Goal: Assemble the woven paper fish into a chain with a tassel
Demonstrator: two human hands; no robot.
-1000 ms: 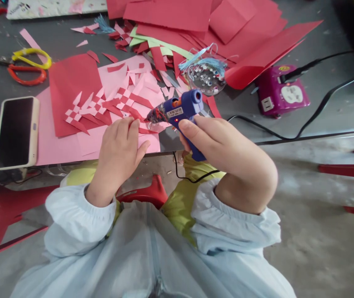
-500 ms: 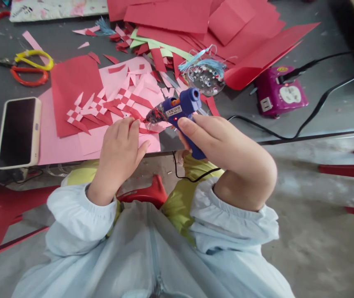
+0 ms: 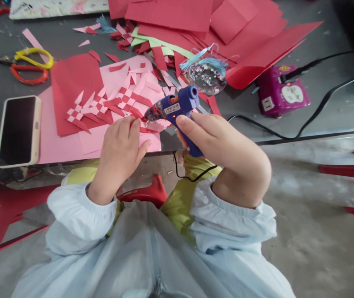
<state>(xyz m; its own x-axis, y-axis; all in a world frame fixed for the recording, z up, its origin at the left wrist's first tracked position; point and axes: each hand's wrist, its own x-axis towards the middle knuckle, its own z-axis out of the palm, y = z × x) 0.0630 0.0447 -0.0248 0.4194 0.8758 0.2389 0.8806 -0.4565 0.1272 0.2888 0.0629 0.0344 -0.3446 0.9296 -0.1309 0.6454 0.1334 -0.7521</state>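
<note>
Blue gun [image 3: 177,108] clenched in right hand [image 3: 223,149] at table's 6 o'clock edge, nozzle toward 9 o'clock. Left hand [image 3: 119,145], fingers bent, pins pink sheet [image 3: 87,142], gripping nothing. Advisable: fingertips clear of nozzle, gentle squeeze.

Your widest open lane is the bare grey table [image 3: 347,111] at the far right, but the black cable [image 3: 291,137] crosses it and the purple socket block [image 3: 281,92] sits on it. Ahead of the glue gun [image 3: 173,108] nozzle, loose woven strips [image 3: 102,107] crowd the pink sheet [image 3: 59,145]. Beyond the gun, the clear dish [image 3: 206,76] and the red paper heap [image 3: 226,25] block a forward reach. On your left, the phone [image 3: 18,130] lies by the edge and the scissors [image 3: 29,66] beyond it, with a bare strip between them.
</note>
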